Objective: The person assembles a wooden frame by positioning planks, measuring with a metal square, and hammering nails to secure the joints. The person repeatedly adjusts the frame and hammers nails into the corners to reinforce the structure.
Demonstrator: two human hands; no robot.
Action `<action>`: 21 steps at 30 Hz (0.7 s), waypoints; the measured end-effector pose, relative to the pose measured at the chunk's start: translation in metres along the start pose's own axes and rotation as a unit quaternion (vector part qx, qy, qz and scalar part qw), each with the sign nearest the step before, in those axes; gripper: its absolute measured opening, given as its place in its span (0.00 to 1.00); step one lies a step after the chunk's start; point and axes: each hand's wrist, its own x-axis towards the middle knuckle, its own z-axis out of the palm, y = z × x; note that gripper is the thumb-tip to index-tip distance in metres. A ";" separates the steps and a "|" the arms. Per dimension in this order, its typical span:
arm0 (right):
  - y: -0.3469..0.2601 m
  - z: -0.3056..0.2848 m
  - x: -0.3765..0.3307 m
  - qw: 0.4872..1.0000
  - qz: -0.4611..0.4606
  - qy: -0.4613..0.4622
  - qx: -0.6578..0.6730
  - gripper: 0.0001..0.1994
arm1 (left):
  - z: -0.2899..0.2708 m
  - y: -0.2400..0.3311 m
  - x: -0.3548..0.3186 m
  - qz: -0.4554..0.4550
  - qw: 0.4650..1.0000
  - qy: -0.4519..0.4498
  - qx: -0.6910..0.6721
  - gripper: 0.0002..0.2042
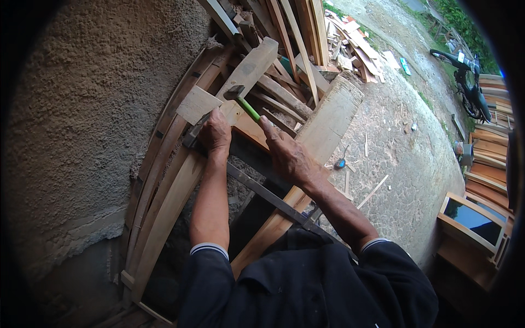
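Note:
My right hand [290,156] is closed round the green handle of a hammer [249,109], index finger laid along it. The dark hammer head is raised over the corner of a wooden frame [268,235]. At that corner my left hand [215,131] is closed on the dark metal end of a bar clamp [257,188]. The clamp's long bar lies across the frame, reaching down to the right under my right forearm. A pale wood block [198,105] sits just beyond my left hand. My left fingertips are partly hidden.
A rough wall [109,109] rises on the left, with long boards [147,202] leaning by it. Thick planks [333,117] and offcuts [355,46] lie ahead. A blue tape measure [340,163] rests on the concrete. A motorcycle [470,87] and a glazed frame [473,218] stand right.

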 end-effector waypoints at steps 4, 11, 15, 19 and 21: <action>-0.002 -0.003 0.002 0.998 0.050 -0.043 -0.019 0.40 | -0.001 0.001 0.001 0.007 1.000 -0.006 0.019 0.11; 0.005 0.007 0.000 0.999 -0.011 0.042 0.002 0.39 | -0.003 0.002 0.000 -0.002 1.000 -0.006 0.018 0.11; 0.008 0.008 -0.002 0.994 0.084 -0.065 -0.020 0.39 | -0.002 0.000 0.000 0.007 1.000 -0.011 0.019 0.11; 0.011 0.006 -0.002 0.989 0.105 -0.100 0.021 0.33 | -0.001 0.000 0.003 0.000 1.000 -0.008 -0.001 0.11; 0.012 0.007 -0.003 0.996 0.059 -0.060 0.027 0.34 | -0.001 -0.001 0.001 -0.008 1.000 -0.018 0.004 0.11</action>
